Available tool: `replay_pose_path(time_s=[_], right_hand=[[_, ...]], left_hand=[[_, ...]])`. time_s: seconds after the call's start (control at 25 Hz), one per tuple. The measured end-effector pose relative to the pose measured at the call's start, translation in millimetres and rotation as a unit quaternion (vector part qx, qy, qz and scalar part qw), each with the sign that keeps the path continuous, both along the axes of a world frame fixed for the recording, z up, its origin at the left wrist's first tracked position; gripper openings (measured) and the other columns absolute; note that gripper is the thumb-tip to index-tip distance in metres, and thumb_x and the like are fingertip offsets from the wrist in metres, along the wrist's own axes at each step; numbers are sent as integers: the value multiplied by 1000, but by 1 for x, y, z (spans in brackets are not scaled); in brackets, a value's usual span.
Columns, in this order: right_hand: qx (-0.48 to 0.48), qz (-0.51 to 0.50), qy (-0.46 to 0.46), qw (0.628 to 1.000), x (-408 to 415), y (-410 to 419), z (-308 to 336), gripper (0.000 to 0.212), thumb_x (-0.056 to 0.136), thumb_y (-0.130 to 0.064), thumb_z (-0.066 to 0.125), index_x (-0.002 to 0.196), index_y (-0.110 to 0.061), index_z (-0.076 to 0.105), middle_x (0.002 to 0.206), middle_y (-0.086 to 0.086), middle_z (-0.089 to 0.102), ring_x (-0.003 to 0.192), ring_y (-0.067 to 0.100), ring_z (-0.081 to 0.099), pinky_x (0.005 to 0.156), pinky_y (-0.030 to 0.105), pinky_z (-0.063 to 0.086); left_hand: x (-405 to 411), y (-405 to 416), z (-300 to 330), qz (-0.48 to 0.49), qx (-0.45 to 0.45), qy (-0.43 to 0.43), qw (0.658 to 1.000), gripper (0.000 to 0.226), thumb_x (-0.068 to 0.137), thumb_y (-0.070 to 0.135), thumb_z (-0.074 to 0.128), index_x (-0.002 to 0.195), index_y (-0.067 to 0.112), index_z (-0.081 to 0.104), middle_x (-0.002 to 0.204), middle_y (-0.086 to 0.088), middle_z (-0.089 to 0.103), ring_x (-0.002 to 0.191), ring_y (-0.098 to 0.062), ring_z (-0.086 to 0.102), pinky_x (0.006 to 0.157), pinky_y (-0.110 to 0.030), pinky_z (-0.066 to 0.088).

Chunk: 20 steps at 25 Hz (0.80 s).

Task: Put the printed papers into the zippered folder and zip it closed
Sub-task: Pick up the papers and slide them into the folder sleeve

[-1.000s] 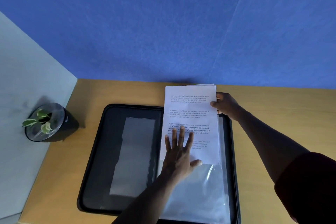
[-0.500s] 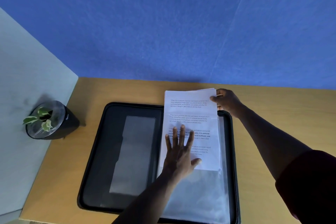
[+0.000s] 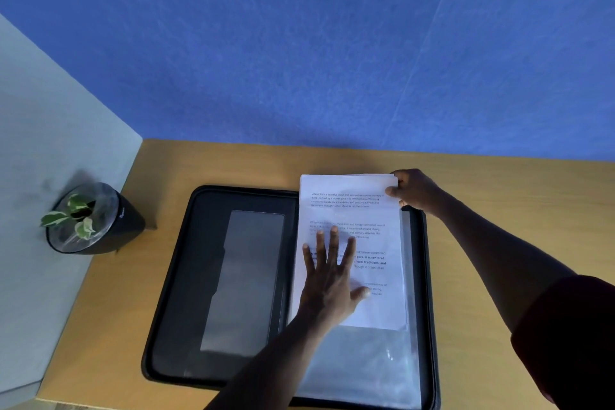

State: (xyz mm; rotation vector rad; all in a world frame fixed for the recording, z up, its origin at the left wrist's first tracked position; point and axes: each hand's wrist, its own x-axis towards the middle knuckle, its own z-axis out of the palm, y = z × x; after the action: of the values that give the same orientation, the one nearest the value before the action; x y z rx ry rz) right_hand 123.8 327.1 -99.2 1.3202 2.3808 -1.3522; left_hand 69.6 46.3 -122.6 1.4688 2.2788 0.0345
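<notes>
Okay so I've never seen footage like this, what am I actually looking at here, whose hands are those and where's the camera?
There is no machine here: a person is working with two bare hands, and the single picture comes from a wide-angle camera worn on their head, looking forward and down at a wooden desk against a blue wall.

On the desk lies a black zippered folder, opened flat, with clear plastic sleeves on its right half. A stack of printed papers lies over those sleeves, its top edge sticking out past the folder.

The left hand presses flat on the papers with fingers spread. The right hand pinches the stack's top right corner. The papers look partly slid into a sleeve, though that is hard to confirm.

At the far left stands a small potted plant.
</notes>
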Motion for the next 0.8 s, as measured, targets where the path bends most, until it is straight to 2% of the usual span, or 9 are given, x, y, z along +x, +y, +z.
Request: replay_pose_path(time_s=[0.08,0.16,0.2,0.32,0.4,0.6,0.8], right_hand=[[4,38,-42,998,2,1,0,17,88,-17,69,104,-13,65,95,12,72,71,23,72,65,34,58],[60,57,-63,995,-3,3,2,29,86,-20,72,113,-13,63,101,10,71,76,20,69,63,28,49],[92,56,-56,993,-9,4,4,31,85,-21,74,113,-12,64,106,9,69,83,20,65,67,27,46],[115,72,-21,991,-34,-5,12,25,86,-17,73,109,-11,66,111,7,70,102,21,63,84,30,50],[131,121,-38,983,-51,-15,14,22,89,-17,69,110,-13,67,115,6,70,107,24,64,92,36,52],[159,191,-75,966,-74,-34,11,30,94,-17,61,124,-18,63,129,6,64,116,28,59,99,40,49],[184,199,-71,960,-70,-40,12,29,94,-15,60,122,-22,66,126,3,66,114,26,60,98,38,48]], left_hand=[[0,0,0,2,0,-3,1000,105,87,66,53,156,25,-15,158,-15,-32,142,-41,-33,115,-62,-18],[1,1,-1,5,0,-2,1000,105,87,66,54,156,25,-15,158,-15,-31,143,-40,-32,115,-61,-18],[1,1,-1,6,1,-2,1000,106,87,66,54,156,24,-14,159,-15,-31,143,-40,-32,115,-61,-17],[2,1,-3,9,-2,1,1000,107,86,66,55,156,24,-14,159,-15,-31,144,-41,-31,115,-62,-17],[2,1,-5,11,-5,2,1000,107,85,67,55,156,25,-14,159,-15,-32,144,-41,-31,116,-62,-16],[3,1,-6,13,-7,4,1000,108,85,67,55,156,26,-16,159,-14,-32,144,-40,-32,116,-62,-15],[4,2,-3,17,7,5,1000,108,84,64,59,157,24,-9,160,-15,-27,144,-42,-27,114,-63,-15]])
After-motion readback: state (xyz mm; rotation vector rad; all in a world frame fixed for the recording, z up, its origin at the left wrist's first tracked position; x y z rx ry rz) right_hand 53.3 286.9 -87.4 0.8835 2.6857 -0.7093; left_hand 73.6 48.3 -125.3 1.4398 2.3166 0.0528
